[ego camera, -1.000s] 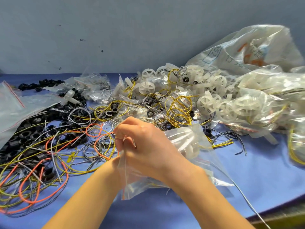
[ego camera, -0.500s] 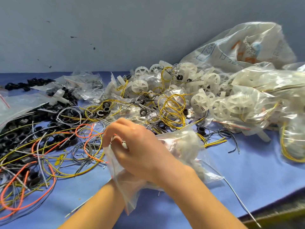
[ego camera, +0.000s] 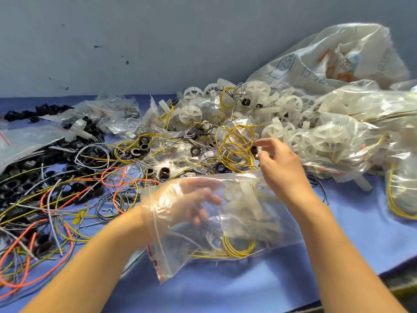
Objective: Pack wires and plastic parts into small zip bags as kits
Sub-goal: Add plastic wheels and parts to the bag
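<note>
Right hand lifted, blue tabletop, grey wall

The left hand lies low, its fingers relaxed and slightly spread. The right hand reaches farther forward, thumb and forefinger close together, other fingers lightly curled.

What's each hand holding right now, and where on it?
Left hand sits inside the zip bag mouth, carrying it open. Right hand fingertips are at a small black ring on the pile; a firm pinch cannot be told.
</note>
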The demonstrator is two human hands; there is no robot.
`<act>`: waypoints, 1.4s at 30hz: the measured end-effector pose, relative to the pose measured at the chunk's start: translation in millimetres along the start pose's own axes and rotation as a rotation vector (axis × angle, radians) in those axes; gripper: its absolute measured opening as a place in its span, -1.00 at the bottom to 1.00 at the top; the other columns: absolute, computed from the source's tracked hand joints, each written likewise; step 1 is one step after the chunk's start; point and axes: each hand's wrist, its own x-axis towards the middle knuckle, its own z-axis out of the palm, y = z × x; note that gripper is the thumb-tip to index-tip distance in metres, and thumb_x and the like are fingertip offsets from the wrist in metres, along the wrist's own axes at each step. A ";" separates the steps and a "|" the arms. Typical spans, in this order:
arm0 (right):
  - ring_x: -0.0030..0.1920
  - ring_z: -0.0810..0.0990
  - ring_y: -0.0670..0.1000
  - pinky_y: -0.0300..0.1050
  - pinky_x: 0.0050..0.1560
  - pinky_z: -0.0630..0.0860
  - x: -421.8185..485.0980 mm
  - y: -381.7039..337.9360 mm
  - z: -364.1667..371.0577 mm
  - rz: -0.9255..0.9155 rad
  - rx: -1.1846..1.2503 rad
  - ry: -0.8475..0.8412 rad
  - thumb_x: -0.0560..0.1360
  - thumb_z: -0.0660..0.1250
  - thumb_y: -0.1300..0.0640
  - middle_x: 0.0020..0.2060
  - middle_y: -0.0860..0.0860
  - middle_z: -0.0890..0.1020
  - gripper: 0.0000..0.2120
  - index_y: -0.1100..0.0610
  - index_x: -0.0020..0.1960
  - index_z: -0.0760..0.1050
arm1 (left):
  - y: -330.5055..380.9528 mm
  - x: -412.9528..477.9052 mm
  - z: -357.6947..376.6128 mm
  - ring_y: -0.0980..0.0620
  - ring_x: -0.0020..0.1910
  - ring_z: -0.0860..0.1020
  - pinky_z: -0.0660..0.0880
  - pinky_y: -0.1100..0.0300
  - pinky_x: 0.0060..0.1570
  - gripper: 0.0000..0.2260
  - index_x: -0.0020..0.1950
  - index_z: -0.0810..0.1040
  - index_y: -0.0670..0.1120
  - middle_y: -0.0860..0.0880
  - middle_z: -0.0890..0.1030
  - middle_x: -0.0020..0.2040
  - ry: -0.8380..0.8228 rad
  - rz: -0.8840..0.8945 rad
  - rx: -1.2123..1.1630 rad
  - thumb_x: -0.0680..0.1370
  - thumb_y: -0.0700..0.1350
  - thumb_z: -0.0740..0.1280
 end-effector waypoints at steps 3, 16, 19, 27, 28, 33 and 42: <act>0.19 0.54 0.08 0.03 0.26 0.43 2.3 10.4 2.6 0.037 -0.046 -0.037 0.55 0.18 0.17 0.23 0.09 0.54 -0.67 0.04 0.29 0.50 | 3.5 -6.6 -31.0 0.01 -0.54 0.56 0.52 0.24 -0.56 -0.79 0.14 0.57 -0.27 -0.24 0.67 -0.11 -0.052 -0.011 -0.001 0.55 -0.29 0.24; 0.32 0.45 0.14 0.09 0.33 0.36 21.2 16.9 31.9 0.037 -0.275 -0.202 0.55 0.26 -0.08 0.29 0.11 0.47 -0.55 -0.04 0.42 0.36 | 26.4 -13.3 -110.1 0.17 -0.61 0.38 0.29 0.42 -0.62 -0.76 -0.10 0.53 -0.07 0.09 0.48 -0.48 0.539 0.114 -0.166 0.66 -0.02 0.17; 0.28 0.46 0.17 0.13 0.29 0.38 22.7 14.7 35.6 0.015 -0.347 -0.249 0.52 0.28 -0.15 0.22 0.09 0.50 -0.62 -0.10 0.32 0.44 | 28.5 -4.6 -105.6 0.16 -0.60 0.40 0.34 0.39 -0.61 -0.77 -0.09 0.56 -0.08 0.07 0.51 -0.46 0.523 0.132 -0.191 0.65 -0.03 0.18; 0.18 0.53 0.10 -0.01 0.14 0.45 33.1 17.7 33.7 0.026 -0.281 -0.165 0.58 0.20 -0.03 0.16 0.04 0.60 -0.72 -0.04 0.23 0.52 | 36.5 9.6 -86.3 0.16 -0.56 0.43 0.39 0.38 -0.57 -0.76 -0.08 0.59 -0.08 0.06 0.54 -0.43 0.487 0.161 -0.186 0.65 -0.04 0.19; 0.16 0.55 0.09 0.00 0.15 0.46 35.3 18.9 31.5 0.036 -0.248 -0.131 0.58 0.20 -0.01 0.14 0.04 0.61 -0.73 -0.02 0.22 0.53 | 37.2 10.9 -83.7 0.15 -0.56 0.43 0.39 0.37 -0.57 -0.77 -0.07 0.59 -0.08 0.06 0.54 -0.42 0.484 0.162 -0.187 0.65 -0.04 0.19; 0.07 0.55 0.13 -0.08 -0.04 0.38 44.1 30.4 15.5 0.103 -0.135 0.201 0.57 0.20 0.08 0.26 0.08 0.43 -0.67 -0.01 0.31 0.48 | 37.7 17.6 -71.3 0.16 -0.56 0.43 0.38 0.34 -0.58 -0.77 -0.07 0.60 -0.09 0.06 0.55 -0.42 0.477 0.173 -0.190 0.65 -0.03 0.21; 0.37 0.39 0.09 -0.01 0.26 0.36 57.1 44.1 7.3 0.071 -0.156 0.094 0.57 0.21 0.10 0.47 0.05 0.25 -0.63 -0.01 0.37 0.45 | 33.3 23.8 -67.9 0.14 -0.59 0.43 0.38 0.36 -0.60 -0.76 -0.09 0.59 -0.09 0.05 0.55 -0.43 0.485 0.157 -0.211 0.65 -0.04 0.20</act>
